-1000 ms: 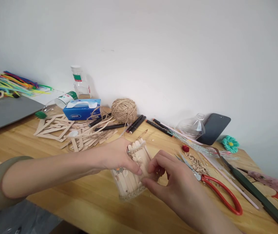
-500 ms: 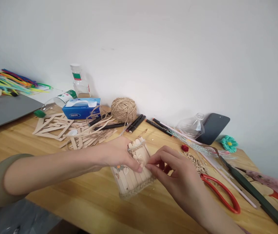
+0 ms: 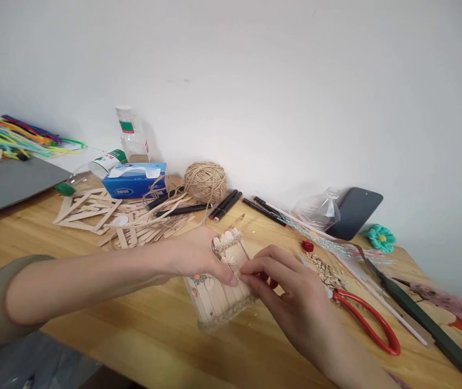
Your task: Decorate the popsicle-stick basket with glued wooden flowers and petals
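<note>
A small popsicle-stick holder [image 3: 213, 300] with braided twine along its top and bottom edges is tilted above the wooden table. My left hand [image 3: 199, 254] grips it from the left, thumb across the front. Pale petal shapes and a small orange-centred flower [image 3: 198, 279] decorate that front. My right hand [image 3: 283, 286] is closed in a pinch against the holder's front, beside my left thumb. Whatever lies between the right fingertips is too small and hidden to make out.
Red-handled pliers [image 3: 370, 319], wood scraps [image 3: 325, 270] and a pink glue gun [image 3: 449, 302] lie to the right. Behind are a twine ball [image 3: 205, 181], black markers [image 3: 226, 204] and a blue tissue box [image 3: 135, 181]. Loose craft sticks [image 3: 145, 227] spread at left; a phone [image 3: 354, 213] leans on the wall.
My right hand has shifted slightly left, its fingertips closer to my left thumb on the holder. The left hand and the holder stay nearly still.
</note>
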The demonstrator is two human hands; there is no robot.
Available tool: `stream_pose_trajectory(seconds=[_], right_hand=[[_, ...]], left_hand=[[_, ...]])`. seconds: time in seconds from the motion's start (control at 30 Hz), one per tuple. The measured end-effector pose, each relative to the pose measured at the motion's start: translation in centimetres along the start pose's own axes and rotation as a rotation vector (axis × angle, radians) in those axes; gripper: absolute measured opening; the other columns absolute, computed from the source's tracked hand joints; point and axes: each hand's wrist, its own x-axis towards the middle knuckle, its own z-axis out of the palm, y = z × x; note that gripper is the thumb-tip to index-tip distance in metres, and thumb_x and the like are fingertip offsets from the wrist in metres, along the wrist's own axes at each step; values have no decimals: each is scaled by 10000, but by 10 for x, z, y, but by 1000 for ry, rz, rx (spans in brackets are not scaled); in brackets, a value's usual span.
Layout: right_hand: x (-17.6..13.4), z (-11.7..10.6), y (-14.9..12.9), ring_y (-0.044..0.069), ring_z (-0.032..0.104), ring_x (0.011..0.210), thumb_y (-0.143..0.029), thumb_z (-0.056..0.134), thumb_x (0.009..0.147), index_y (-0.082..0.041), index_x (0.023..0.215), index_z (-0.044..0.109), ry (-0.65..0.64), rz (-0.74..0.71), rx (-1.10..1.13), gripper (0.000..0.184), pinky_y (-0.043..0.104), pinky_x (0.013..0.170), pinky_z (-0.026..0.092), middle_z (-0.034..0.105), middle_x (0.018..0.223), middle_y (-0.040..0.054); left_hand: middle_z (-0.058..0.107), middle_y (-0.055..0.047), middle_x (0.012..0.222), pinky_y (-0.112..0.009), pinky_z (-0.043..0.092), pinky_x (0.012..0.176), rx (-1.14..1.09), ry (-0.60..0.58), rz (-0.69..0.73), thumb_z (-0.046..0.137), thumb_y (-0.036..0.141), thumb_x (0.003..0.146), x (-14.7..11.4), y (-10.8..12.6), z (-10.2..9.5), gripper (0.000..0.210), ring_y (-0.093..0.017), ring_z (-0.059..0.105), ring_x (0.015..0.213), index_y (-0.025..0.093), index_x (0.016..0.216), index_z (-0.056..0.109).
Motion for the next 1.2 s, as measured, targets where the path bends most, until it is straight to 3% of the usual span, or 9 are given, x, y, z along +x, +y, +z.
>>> stream_pose_trajectory(seconds=[0.23,0.47,0.8,1.03,1.2], right_hand=[[-3,-1,1,118,568,672,-135,507,871,-194,880,645,6,-31,65,150,206,556,453,589,795,29],[-7,-1,7,119,553,652,-121,462,887,-214,959,664,-4,-172,-110,234,219,536,423,591,797,36],[-2,-5,1,138,567,679,-139,480,881,-191,939,663,-42,-148,-64,199,241,575,449,604,811,46],[-2,-1,-1,114,564,670,-134,510,861,-210,895,647,-65,-21,103,160,217,567,442,600,820,27],[-1,0,-1,111,560,637,-122,536,826,-170,882,637,-49,32,157,125,228,576,452,567,768,22]], left_hand=[[668,-4,754,-278,449,642,-8,1,-2,732,221,539,-1,2,0,238,-194,608,732,173,756,648],[664,28,716,-238,443,635,-49,7,3,720,138,540,-2,7,1,215,-163,607,721,183,741,658],[678,69,679,-197,459,620,-142,-64,14,742,95,542,3,-4,0,213,-116,609,677,191,716,667],[710,42,761,-236,463,695,-110,-83,79,751,139,550,6,-5,-1,230,-160,636,770,192,766,694],[692,65,742,-201,455,691,-175,-116,115,760,119,554,7,-8,-1,235,-125,621,761,199,763,691]])
